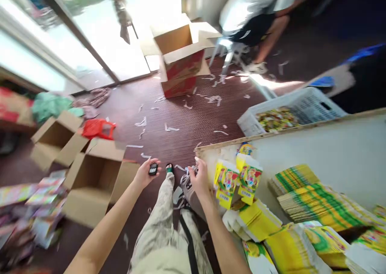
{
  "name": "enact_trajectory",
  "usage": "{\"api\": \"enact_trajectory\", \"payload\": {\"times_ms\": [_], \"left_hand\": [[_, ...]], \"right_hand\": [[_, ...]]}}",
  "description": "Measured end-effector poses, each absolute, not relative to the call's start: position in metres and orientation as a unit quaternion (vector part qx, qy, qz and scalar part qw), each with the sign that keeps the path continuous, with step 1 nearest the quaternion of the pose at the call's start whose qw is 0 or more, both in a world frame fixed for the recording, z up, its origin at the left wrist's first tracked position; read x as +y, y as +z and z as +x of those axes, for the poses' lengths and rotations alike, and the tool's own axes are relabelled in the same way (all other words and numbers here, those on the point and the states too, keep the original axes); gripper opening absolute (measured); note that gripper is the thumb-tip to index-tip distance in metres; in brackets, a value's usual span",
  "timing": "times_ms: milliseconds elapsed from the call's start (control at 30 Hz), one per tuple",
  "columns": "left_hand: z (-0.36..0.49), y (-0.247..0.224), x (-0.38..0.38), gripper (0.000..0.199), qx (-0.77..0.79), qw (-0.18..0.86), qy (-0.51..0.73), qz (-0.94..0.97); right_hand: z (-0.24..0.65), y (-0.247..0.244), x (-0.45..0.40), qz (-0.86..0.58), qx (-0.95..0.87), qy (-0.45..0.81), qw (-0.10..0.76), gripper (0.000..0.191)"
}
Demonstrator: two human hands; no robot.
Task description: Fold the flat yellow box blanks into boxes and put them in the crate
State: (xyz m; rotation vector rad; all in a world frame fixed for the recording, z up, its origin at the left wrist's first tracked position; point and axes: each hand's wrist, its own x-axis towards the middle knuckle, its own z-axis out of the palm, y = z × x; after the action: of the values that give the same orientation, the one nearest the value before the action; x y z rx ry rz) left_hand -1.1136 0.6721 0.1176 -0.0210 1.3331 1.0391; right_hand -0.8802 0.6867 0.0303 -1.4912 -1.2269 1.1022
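A small black device (153, 169) with a pale display or buttons lies in my left hand (145, 173), whose fingers curl around it, over the floor. My right hand (199, 178) is open beside the near corner of the white table (313, 147), thumb and fingers apart and nothing seen between them. Just right of that hand, two yellow printed cartons (226, 183) stand on the table. Flat yellow packs (259, 221) lie in piles nearer to me, and stacks of yellow-green folded cartons (319, 201) spread to the right.
Open cardboard boxes (87, 203) stand at left beside a red plastic stool (99, 128) and blurred colourful packets (33, 213). Another open box (183, 73) is by the glass door. A white crate (313, 101) holds small wrapped pieces. A seated person (256, 9) is behind. Paper strips litter the floor.
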Motion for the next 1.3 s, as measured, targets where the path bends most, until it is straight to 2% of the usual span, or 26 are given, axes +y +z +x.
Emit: {"api": "enact_trajectory", "payload": {"times_ms": [100,200,333,467,733,1300], "left_hand": [[-1.084,0.173,0.594,0.038,0.521,0.66,0.54,-0.028],[-1.054,0.217,0.539,0.046,0.461,0.657,0.596,-0.011],[-1.034,0.259,0.491,0.048,0.483,0.583,0.652,0.049],[-1.034,0.282,0.456,0.054,0.511,0.485,0.703,0.098],[-1.047,0.301,0.392,0.059,0.504,0.397,0.757,0.127],[-1.074,0.296,0.349,0.058,0.493,0.382,0.764,0.164]], "right_hand": [[-0.878,0.086,0.605,-0.528,-0.477,0.588,0.385,0.056],[-0.875,0.142,0.541,-0.472,-0.439,0.687,0.336,0.054],[-0.888,0.2,0.501,-0.403,-0.409,0.76,0.306,0.046],[-0.919,0.234,0.48,-0.341,-0.397,0.801,0.29,0.04],[-0.971,0.26,0.43,-0.307,-0.4,0.81,0.299,0.03],[-1.005,0.269,0.393,-0.323,-0.399,0.802,0.305,0.025]]}}
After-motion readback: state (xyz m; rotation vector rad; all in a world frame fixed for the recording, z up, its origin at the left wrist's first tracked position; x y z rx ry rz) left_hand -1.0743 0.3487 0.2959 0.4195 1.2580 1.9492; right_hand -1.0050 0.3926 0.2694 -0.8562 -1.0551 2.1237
